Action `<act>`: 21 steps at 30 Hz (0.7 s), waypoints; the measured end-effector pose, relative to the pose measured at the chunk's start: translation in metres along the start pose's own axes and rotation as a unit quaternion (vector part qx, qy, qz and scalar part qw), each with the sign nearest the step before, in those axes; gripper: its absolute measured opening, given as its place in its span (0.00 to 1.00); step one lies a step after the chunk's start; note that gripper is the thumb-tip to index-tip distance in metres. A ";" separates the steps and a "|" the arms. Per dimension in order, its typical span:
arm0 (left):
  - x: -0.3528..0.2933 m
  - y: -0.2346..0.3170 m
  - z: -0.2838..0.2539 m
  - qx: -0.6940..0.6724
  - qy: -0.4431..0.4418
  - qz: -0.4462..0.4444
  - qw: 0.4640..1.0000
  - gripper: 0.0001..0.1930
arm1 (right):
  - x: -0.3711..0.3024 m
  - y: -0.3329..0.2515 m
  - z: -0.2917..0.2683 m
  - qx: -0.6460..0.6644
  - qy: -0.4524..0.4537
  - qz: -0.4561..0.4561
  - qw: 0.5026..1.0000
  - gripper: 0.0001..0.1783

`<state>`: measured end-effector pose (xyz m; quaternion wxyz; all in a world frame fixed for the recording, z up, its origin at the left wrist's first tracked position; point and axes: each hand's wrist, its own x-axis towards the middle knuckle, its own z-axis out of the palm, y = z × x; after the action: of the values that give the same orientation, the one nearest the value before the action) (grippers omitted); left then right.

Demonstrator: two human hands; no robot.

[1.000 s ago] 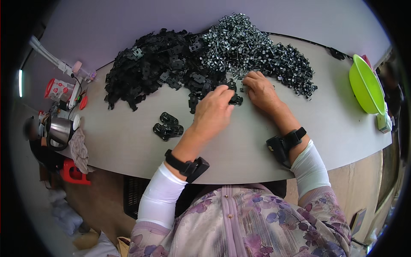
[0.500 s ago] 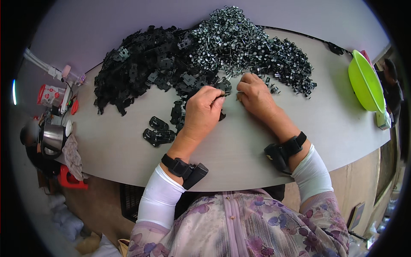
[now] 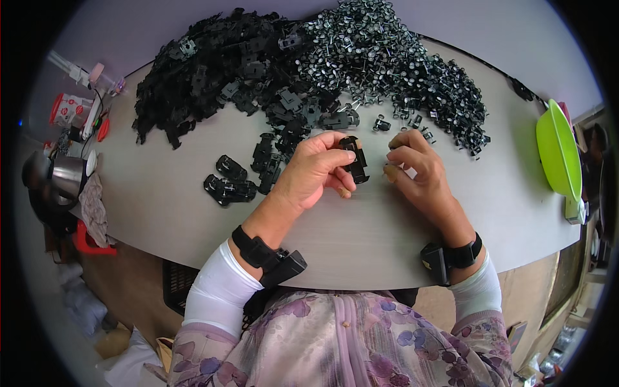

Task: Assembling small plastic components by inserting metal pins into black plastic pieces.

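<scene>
Progress: a small group of finished-looking black clip pieces (image 3: 230, 182) lies apart on the counter (image 3: 361, 232), left of the hands. That looks like the done pile, and it is small. The large heap of black plastic parts (image 3: 219, 84) and the heap of small metal-and-black parts (image 3: 393, 71) at the far side of the counter are both big. Judgement: the work is at an early stage, most parts unsorted or unassembled.

Left hand (image 3: 314, 173): raised just above the counter, thumb and fingers closed on one black plastic piece (image 3: 354, 158), held roughly upright between the two hands. Wrist bent inward; a black wrist strap (image 3: 267, 255) sits on the forearm.

Right hand (image 3: 419, 171): rests near the counter just beside the held piece, fingers curled together, fingertips pinched; whether a small part is in them I cannot tell. A green bowl (image 3: 558, 155) stands at the right edge, well apart.
</scene>
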<state>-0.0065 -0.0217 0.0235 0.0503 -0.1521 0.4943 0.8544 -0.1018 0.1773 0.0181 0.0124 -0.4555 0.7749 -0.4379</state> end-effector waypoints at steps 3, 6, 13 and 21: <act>0.006 -0.005 -0.011 0.085 -0.016 -0.009 0.996 0.07 | -0.006 -0.011 -0.003 0.055 0.019 -0.015 0.998 0.11; 0.006 -0.008 -0.001 0.144 -0.002 0.025 0.989 0.05 | -0.009 -0.010 0.001 0.089 0.021 -0.043 0.995 0.12; 0.001 -0.014 0.007 -0.001 -0.037 -0.004 0.999 0.08 | -0.011 -0.007 0.000 0.091 -0.047 -0.037 0.994 0.14; -0.001 -0.014 0.005 0.008 -0.050 -0.048 0.998 0.07 | -0.006 -0.015 -0.004 0.053 0.039 -0.114 0.991 0.16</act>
<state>-0.0033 -0.0099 0.0147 0.1170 -0.1320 0.4902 0.8536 -0.0898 0.1812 0.0292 -0.0438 -0.5217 0.6937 -0.4947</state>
